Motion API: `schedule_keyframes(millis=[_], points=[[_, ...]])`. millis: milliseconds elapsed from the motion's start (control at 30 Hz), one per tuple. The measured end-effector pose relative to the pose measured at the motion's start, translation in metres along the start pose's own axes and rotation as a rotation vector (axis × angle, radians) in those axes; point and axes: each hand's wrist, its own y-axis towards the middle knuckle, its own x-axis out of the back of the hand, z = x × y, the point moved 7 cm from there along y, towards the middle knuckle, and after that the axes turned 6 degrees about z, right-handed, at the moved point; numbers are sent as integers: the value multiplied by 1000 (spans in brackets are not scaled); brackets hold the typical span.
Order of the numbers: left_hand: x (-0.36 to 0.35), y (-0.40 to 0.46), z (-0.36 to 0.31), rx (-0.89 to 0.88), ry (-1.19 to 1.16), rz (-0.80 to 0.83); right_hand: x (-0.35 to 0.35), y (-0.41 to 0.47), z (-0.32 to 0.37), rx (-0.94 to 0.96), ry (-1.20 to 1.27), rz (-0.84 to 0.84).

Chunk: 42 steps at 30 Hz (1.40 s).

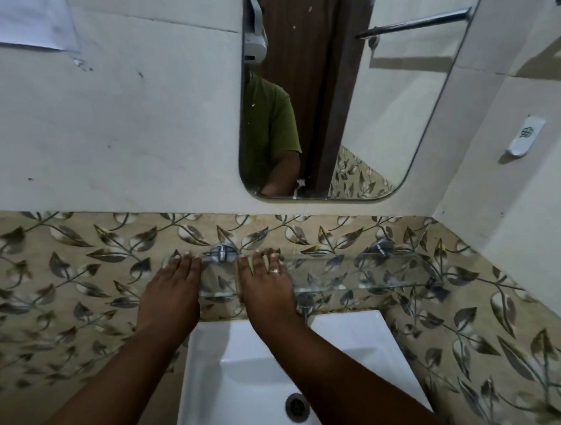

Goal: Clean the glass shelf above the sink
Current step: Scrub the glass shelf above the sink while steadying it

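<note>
The glass shelf runs across the middle of the view from about 9 o'clock toward 3 o'clock, fixed to the leaf-patterned tile band by two chrome brackets, one near the centre and another out toward 2 o'clock. Both hands lie palm down on its left part, empty, fingers stretched flat rather than curled around anything. The left hand sits at 9 o'clock of the near bracket, fingertips reaching the wall edge of the glass. The right hand sits at 3 o'clock of that bracket and wears a ring on one finger. The white sink lies below at 6 o'clock, its drain between the forearms, and a chrome tap shows just beside the right wrist, partly hidden, so its shape is hard to read. Above, at 12 o'clock, the mirror hangs on the pale wall and reflects a green sleeve.
</note>
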Motion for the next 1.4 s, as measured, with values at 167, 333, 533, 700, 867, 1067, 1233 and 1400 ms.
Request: schedule_keyframes(millis=[167, 333, 533, 700, 867, 1067, 1233, 1400], points=[[-1, 0, 2, 5, -14, -5, 5, 4, 9, -4, 7, -21], [-3, 0, 2, -8, -22, 6, 4, -21, -14, 162, -20, -149], [-3, 1, 3, 3, -30, 6, 4, -9, -10, 34, -33, -33], [-3, 1, 4, -14, -30, -2, 9, -20, -5, 144, -47, -66], [-1, 1, 4, -27, -17, -8, 18, -53, -35, 244, 3, -113], [-1, -1, 3, -4, -35, 6, 21, -56, -92, 56, -5, 216], [2, -1, 4, -3, -43, -5, 24, -26, -83, -42, 102, 87], [3, -2, 2, -7, -51, -13, 22, -26, -55, 38, 185, -27]])
